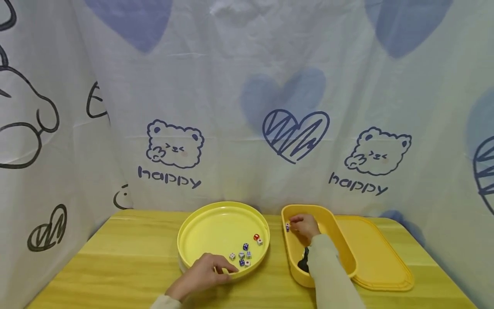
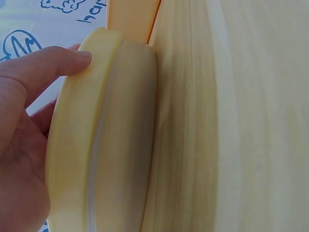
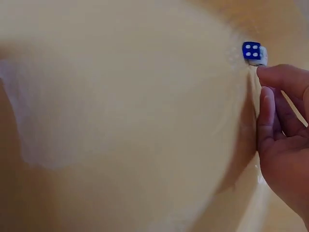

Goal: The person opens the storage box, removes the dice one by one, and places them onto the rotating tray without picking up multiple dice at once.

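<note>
My left hand (image 1: 206,274) grips the near rim of a round yellow tray (image 1: 208,227). In the left wrist view, the thumb (image 2: 79,62) lies along the outside of the rim and the other fingers go behind it. Toward the tray's near right side lie several small dice, among them a red die (image 1: 256,237) and a blue die (image 1: 245,246). Reaching into a yellow-orange bin (image 1: 343,244), my right hand (image 1: 306,225) has its fingertips right by a blue die (image 3: 251,50) and a white die (image 3: 261,57), which lie together at the bin's left side. Those fingers are loosely bent.
A flat yellow-orange lid (image 1: 380,253) lies on the wooden-patterned table (image 1: 115,257) right of the bin, partly under it. A dark object (image 1: 303,262) shows beside the right sleeve (image 1: 332,266). Behind the table hangs a white curtain (image 1: 231,171) with hearts and bears.
</note>
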Tool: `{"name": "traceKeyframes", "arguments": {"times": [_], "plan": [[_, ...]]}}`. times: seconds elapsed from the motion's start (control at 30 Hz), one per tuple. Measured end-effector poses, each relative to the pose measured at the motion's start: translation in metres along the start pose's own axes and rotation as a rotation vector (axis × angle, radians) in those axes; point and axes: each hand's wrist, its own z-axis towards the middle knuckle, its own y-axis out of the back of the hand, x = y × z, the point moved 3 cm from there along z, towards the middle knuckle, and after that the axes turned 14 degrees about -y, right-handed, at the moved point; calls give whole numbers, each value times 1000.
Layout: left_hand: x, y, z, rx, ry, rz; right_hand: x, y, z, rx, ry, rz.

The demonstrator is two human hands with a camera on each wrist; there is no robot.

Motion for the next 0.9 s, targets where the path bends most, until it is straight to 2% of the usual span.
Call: {"name": "traceKeyframes", "arguments": {"times": [0.27,0.67,0.9], "plan": [[-1,1,0,11,6,8,3,-5,-2,-27,17,-49],[-1,1,1,13,-1,19,-1,-9,2,6,-23,-31],[-2,0,2,7,1,3,-1,-5,4,-48,18,-115]]}}
